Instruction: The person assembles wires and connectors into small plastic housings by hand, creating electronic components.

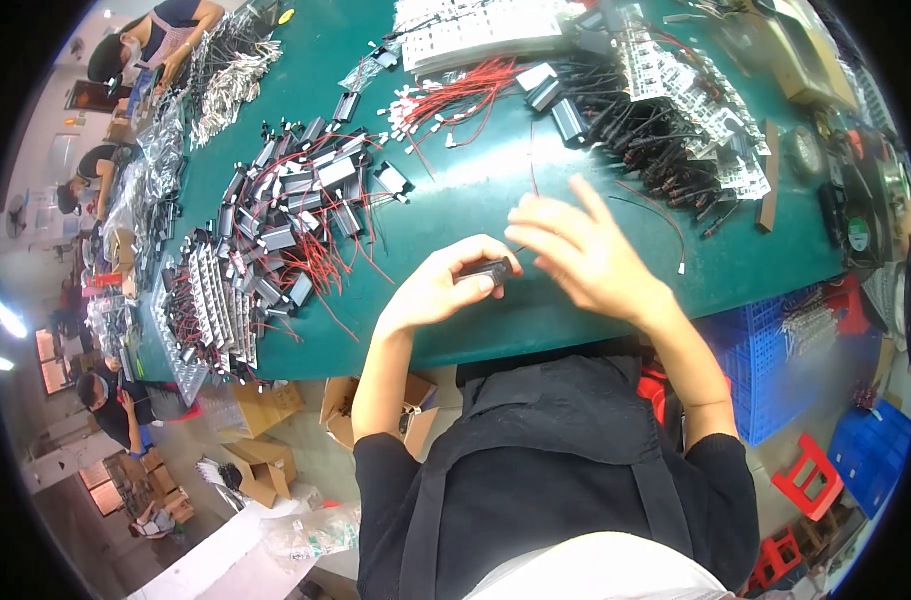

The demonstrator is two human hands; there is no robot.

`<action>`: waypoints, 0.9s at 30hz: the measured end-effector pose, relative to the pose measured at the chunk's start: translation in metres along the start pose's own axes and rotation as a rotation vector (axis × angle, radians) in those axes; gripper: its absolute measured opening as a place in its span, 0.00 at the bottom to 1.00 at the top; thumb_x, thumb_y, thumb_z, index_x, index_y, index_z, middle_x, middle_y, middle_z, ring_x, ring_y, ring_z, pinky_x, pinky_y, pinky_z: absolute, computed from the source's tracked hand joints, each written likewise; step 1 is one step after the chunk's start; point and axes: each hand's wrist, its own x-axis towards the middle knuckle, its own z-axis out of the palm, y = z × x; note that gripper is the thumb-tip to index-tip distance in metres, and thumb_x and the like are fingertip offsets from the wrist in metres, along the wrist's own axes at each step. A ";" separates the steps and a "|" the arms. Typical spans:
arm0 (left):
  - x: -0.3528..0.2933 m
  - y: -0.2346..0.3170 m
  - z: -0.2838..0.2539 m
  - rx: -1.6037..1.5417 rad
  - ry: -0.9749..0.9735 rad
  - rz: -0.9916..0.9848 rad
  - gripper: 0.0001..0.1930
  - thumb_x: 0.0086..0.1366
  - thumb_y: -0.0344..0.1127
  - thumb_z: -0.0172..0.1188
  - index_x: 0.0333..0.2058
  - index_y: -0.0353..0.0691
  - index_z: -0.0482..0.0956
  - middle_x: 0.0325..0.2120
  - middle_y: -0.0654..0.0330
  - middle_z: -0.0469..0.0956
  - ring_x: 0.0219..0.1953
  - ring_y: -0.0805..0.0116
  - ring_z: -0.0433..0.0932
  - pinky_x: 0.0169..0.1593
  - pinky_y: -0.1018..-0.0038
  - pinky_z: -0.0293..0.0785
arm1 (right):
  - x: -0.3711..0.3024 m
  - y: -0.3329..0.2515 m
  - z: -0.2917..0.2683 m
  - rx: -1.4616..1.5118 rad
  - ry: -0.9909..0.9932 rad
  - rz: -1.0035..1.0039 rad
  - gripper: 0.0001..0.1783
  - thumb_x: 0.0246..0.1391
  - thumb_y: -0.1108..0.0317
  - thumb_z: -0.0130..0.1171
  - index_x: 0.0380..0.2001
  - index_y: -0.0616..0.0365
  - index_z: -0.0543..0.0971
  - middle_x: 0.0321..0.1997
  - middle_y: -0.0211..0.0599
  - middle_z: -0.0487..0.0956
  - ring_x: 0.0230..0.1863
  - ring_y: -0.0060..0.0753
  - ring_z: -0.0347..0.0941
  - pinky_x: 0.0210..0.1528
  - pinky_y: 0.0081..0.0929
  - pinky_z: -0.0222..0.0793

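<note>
My left hand (440,288) is closed round a small black rectangular housing (496,270), one end of which shows between thumb and fingers. Just to its right, my right hand (587,252) is raised with its fingers spread, holding nothing that I can make out. A thin red wire (533,160) runs along the green table (445,215) beyond the right fingertips. To the left lies a heap of black and grey boxes with red leads (305,180). Beyond my hands is a bundle of red wires with white connectors (475,95).
Black cables (655,150) and white printed sheets (695,95) pile up at the far right. A stack of white sheets (485,35) lies at the back. Blue crates (765,370) and a red stool (808,475) stand right of me; cardboard boxes (265,470) sit on the floor left. Several people work beyond.
</note>
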 end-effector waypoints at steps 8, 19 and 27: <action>-0.003 0.008 0.007 0.604 0.358 0.284 0.22 0.55 0.33 0.67 0.50 0.43 0.78 0.44 0.59 0.73 0.48 0.66 0.73 0.49 0.71 0.72 | 0.002 -0.014 0.006 0.279 0.308 0.220 0.08 0.54 0.75 0.62 0.38 0.56 0.79 0.32 0.36 0.73 0.32 0.36 0.73 0.34 0.30 0.71; -0.009 0.016 0.015 0.725 0.381 0.335 0.25 0.52 0.31 0.69 0.51 0.45 0.79 0.42 0.59 0.73 0.46 0.63 0.74 0.49 0.70 0.73 | 0.002 -0.022 0.010 0.261 0.301 0.151 0.09 0.44 0.74 0.66 0.30 0.54 0.78 0.29 0.30 0.73 0.31 0.32 0.70 0.35 0.28 0.63; -0.008 0.015 0.016 0.812 0.353 0.391 0.26 0.52 0.31 0.69 0.53 0.46 0.79 0.43 0.59 0.72 0.47 0.63 0.73 0.50 0.69 0.73 | 0.004 -0.019 0.006 0.221 0.277 0.121 0.09 0.44 0.73 0.66 0.31 0.53 0.78 0.29 0.29 0.72 0.30 0.31 0.69 0.34 0.28 0.61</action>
